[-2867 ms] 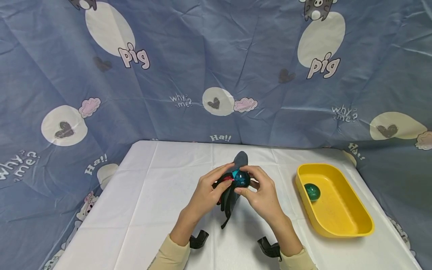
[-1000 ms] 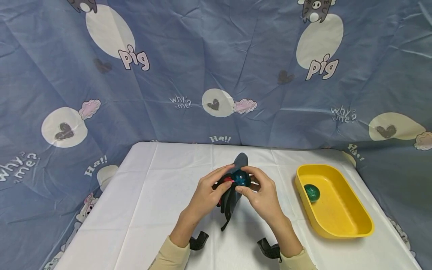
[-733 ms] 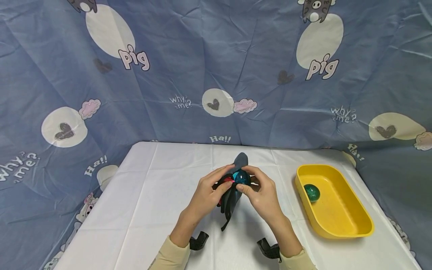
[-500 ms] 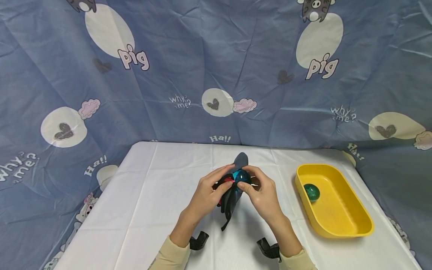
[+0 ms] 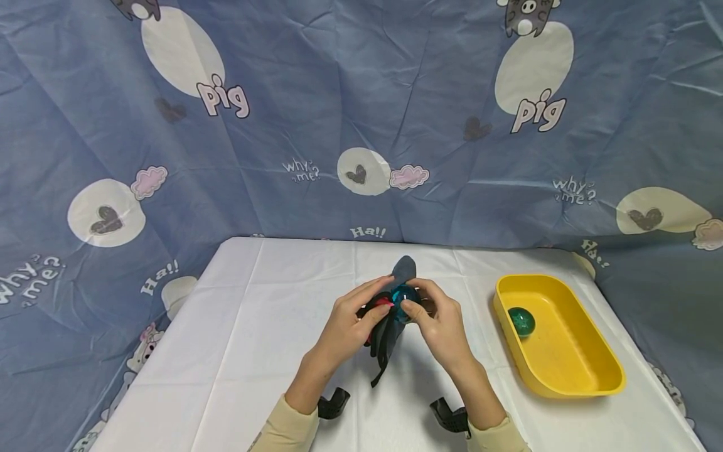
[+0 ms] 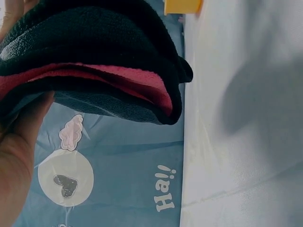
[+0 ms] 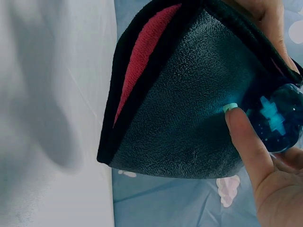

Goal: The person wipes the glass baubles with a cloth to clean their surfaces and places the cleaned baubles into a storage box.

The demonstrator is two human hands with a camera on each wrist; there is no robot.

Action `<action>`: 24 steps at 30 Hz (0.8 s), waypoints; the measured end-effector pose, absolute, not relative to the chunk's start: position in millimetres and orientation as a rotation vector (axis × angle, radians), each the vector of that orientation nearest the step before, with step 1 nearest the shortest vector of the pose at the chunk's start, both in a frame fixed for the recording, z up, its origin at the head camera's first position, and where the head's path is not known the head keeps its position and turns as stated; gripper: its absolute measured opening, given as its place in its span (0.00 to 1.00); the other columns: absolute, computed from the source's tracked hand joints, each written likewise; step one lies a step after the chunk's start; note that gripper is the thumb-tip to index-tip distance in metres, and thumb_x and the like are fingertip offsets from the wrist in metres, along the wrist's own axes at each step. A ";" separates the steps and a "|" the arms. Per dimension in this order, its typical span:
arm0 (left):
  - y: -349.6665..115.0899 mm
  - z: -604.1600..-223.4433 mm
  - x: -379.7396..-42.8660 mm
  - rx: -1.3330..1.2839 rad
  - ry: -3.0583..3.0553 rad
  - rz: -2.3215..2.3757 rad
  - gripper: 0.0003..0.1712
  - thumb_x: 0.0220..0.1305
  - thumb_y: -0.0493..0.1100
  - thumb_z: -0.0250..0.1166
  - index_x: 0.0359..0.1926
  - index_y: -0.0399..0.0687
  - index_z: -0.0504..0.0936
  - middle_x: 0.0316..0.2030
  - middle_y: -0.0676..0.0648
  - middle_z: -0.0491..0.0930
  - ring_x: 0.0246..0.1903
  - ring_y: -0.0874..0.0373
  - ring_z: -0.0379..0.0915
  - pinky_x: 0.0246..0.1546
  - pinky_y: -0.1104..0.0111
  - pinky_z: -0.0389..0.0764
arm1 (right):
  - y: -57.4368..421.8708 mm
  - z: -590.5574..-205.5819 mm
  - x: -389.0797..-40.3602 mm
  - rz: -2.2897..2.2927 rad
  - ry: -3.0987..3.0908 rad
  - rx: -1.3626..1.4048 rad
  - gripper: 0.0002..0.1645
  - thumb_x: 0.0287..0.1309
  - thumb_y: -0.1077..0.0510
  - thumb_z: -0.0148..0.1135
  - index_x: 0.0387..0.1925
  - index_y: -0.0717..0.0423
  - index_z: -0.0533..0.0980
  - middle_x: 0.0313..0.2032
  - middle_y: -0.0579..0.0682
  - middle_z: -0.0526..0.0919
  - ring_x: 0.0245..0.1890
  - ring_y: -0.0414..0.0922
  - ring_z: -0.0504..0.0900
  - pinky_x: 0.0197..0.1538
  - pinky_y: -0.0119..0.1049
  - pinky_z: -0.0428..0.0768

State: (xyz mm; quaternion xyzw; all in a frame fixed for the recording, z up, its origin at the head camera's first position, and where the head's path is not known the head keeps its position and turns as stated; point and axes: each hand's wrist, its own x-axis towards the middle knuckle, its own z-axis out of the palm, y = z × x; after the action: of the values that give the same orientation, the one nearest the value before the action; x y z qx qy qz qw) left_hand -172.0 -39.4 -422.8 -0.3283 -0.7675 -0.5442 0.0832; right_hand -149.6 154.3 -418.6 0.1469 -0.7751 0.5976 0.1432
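My left hand (image 5: pixel 351 315) grips a folded cloth (image 5: pixel 404 270), dark grey with black edging and a pink-red inner side. In the left wrist view the thumb (image 6: pixel 33 118) presses under the cloth's layered folds (image 6: pixel 90 33). On the cloth's right side, my right hand (image 5: pixel 443 319) holds a clear blue ball (image 5: pixel 402 294) between thumb and fingers. Up close in the right wrist view, the ball (image 7: pixel 279 125) shows a pale cyan shape on it and lies against the plush cloth (image 7: pixel 180 109). The right thumb (image 7: pixel 248 142) lies along the ball's near side. Both hands are above the white table.
A yellow tub (image 5: pixel 570 351) stands on the white tabletop (image 5: pixel 271 326) at the right, with a green ball (image 5: pixel 522 321) by its left wall. Black wrist mounts (image 5: pixel 450 415) hang under both forearms. A blue printed curtain (image 5: pixel 271 125) rises behind the table.
My right thumb has slid from the ball's lower edge up and right onto its face, while the fingers behind shift slightly. The left hand and cloth stay almost in place.
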 end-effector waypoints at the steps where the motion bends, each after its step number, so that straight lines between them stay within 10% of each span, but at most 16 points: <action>1: -39.4 -422.8 -172.0 -0.982 -2.290 -1.625 0.27 0.73 0.48 0.59 0.71 0.59 0.69 0.69 0.52 0.70 0.61 0.57 0.76 0.46 0.69 0.85 | 154.4 -418.6 -149.7 1.738 -2.236 0.423 0.17 0.66 0.56 0.64 0.54 0.53 0.77 0.39 0.57 0.85 0.34 0.52 0.88 0.37 0.41 0.88; 24: -38.2 -425.2 -173.3 -1.014 -2.259 -1.611 0.27 0.73 0.47 0.59 0.71 0.58 0.70 0.68 0.51 0.71 0.61 0.57 0.75 0.47 0.69 0.85 | 156.7 -416.6 -149.5 1.811 -2.243 0.421 0.19 0.67 0.53 0.63 0.57 0.54 0.76 0.41 0.60 0.85 0.32 0.51 0.88 0.35 0.38 0.88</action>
State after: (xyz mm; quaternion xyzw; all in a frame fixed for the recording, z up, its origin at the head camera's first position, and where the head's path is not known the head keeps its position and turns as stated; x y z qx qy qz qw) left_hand -173.3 -38.2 -425.2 -0.3418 -0.7614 -0.5429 0.0937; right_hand -149.5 156.7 -416.6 0.1435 -0.7650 0.6174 0.1139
